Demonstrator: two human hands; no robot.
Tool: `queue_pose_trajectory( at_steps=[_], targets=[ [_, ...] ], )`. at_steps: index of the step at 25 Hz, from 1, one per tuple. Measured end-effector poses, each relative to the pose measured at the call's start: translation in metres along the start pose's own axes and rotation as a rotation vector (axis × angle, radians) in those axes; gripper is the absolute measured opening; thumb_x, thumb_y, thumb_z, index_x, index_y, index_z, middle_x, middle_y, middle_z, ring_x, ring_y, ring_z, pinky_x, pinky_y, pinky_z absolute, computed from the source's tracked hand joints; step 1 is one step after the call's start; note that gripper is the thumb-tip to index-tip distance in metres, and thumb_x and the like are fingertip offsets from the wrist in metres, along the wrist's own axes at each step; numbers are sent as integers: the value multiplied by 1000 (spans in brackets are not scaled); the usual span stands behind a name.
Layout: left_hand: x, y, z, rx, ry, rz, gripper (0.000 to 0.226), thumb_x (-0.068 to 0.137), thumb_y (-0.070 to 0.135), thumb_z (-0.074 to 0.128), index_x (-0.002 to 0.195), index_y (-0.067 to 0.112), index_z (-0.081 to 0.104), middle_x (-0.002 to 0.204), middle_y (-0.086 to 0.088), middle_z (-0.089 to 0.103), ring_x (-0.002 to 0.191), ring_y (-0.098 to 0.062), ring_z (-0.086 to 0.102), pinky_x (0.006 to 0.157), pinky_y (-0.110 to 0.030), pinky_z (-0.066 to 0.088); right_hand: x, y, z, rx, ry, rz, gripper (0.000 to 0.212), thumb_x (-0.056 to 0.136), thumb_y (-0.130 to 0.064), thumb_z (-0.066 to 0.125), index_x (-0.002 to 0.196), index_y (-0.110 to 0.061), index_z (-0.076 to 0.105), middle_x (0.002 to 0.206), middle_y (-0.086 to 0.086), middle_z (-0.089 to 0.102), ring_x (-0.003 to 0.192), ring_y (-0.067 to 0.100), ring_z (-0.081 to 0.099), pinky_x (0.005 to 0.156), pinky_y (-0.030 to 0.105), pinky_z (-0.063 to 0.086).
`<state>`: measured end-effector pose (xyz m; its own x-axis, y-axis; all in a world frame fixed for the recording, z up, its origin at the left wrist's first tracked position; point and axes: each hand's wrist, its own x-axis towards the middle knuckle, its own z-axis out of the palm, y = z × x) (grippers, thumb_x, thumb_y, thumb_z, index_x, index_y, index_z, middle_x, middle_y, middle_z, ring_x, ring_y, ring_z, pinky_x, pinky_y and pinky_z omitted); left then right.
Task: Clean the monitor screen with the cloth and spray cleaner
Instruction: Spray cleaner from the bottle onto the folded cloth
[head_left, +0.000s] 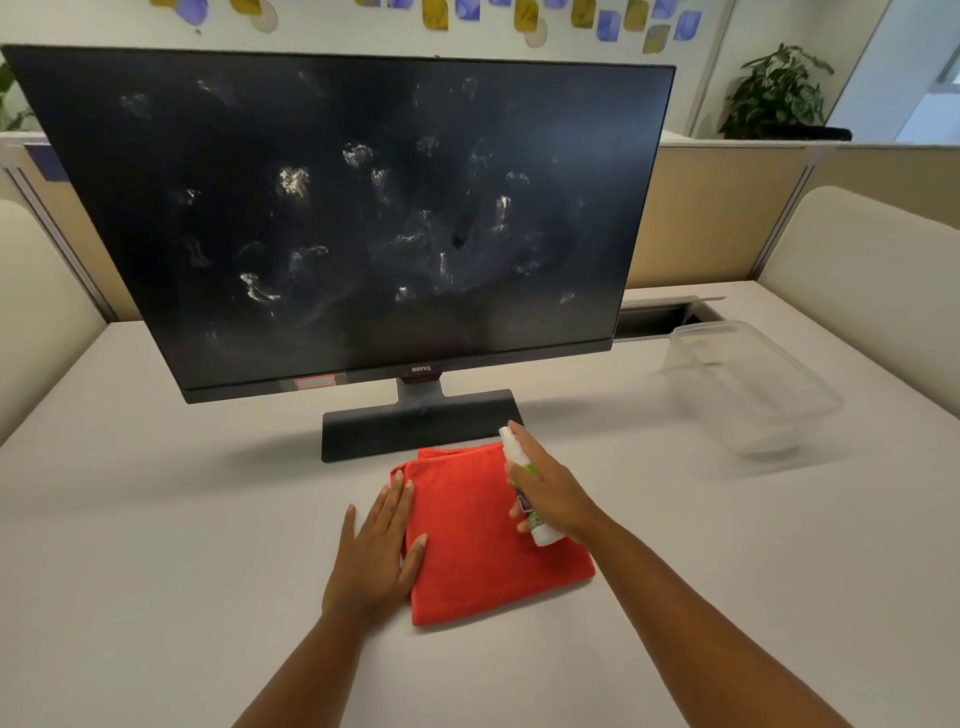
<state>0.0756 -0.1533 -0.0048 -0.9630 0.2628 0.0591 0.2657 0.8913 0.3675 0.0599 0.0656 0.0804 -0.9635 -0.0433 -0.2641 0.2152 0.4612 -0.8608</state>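
Before the smudged glossy monitor, left hand flattens the fuzzy red cloth; right hand clasps the slim spray bottle.

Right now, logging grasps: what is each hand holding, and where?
Right hand grips the spray bottle around its middle. Left hand holds nothing, resting flat on the red cloth.

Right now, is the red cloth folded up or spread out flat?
Folded. The red cloth lies on the table as a neat thick rectangle, with doubled layers showing along its far edge.
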Motion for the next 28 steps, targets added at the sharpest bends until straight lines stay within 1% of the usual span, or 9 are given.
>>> queue_pose_trajectory(
  at_steps=[2, 3, 5, 7, 12, 14, 18, 24, 28],
  targets=[
    [0, -1, 0, 27, -3, 3, 65, 91, 50, 13, 136, 19, -22, 147, 4, -21, 142, -15, -10, 110, -35, -17, 1, 3, 3, -158, 23, -74, 55, 98, -22, 38, 145, -34, 13, 107, 6, 55, 63, 7, 55, 50, 17, 50],
    [-1, -1, 0, 35, -10, 2, 64, 92, 49, 12, 136, 19, -23, 147, 4, -22, 142, -15, -12, 110, -36, -17, 2, 4, 4, -215, 30, -112, 56, 97, -20, 38, 145, -35, 12, 115, 8, 54, 67, 7, 56, 53, 18, 49],
    [-1, 0, -1, 39, -20, -6, 65, 88, 52, 8, 135, 19, -23, 148, 4, -22, 141, -14, -14, 110, -39, -18, 5, 5, 8, -356, 26, -193, 58, 95, -18, 39, 145, -34, 14, 122, 12, 55, 84, 18, 60, 69, 28, 52],
    [-2, 2, -2, 46, -28, -12, 66, 85, 53, 5, 135, 20, -23, 148, 5, -21, 141, -13, -12, 110, -41, -17, 8, 6, 15, -525, -4, -234, 56, 94, -20, 38, 145, -32, 16, 121, 15, 56, 97, 26, 57, 83, 38, 48],
    [-3, 3, -3, 55, -31, -13, 70, 80, 61, -7, 136, 22, -22, 151, 5, -17, 142, -14, -9, 112, -43, -15, 14, 1, 39, -773, -29, -261, 52, 95, -24, 36, 143, -33, 17, 118, 16, 55, 100, 33, 57, 85, 43, 48],
    [-2, 2, -3, 52, -29, -15, 69, 82, 60, -5, 137, 22, -21, 151, 4, -16, 143, -14, -9, 112, -43, -15, 17, 0, 45, -848, -26, -261, 51, 96, -24, 34, 144, -32, 16, 118, 17, 53, 100, 34, 57, 83, 43, 47],
    [-2, 2, -2, 31, -23, -15, 63, 91, 51, 12, 139, 20, -17, 154, 2, -11, 144, -16, -6, 113, -45, -13, 18, -1, 50, -905, -45, -264, 50, 97, -23, 32, 144, -31, 17, 118, 18, 54, 99, 35, 56, 80, 41, 45],
    [-1, 0, -2, 61, -31, -25, 64, 89, 51, 8, 137, 20, -21, 155, 0, -11, 143, -15, -6, 113, -45, -13, 16, 1, 42, -799, -8, -244, 45, 96, -21, 34, 140, -27, 25, 113, 18, 56, 97, 34, 57, 81, 41, 46],
    [-3, 7, 1, 49, -40, -8, 66, 84, 55, 2, 136, 22, -22, 155, 1, -11, 143, -16, -7, 112, -44, -16, 10, 12, 6, -747, 135, -94, 51, 95, -21, 34, 143, -31, 19, 118, 15, 56, 102, 33, 57, 88, 43, 48]
  ],
)
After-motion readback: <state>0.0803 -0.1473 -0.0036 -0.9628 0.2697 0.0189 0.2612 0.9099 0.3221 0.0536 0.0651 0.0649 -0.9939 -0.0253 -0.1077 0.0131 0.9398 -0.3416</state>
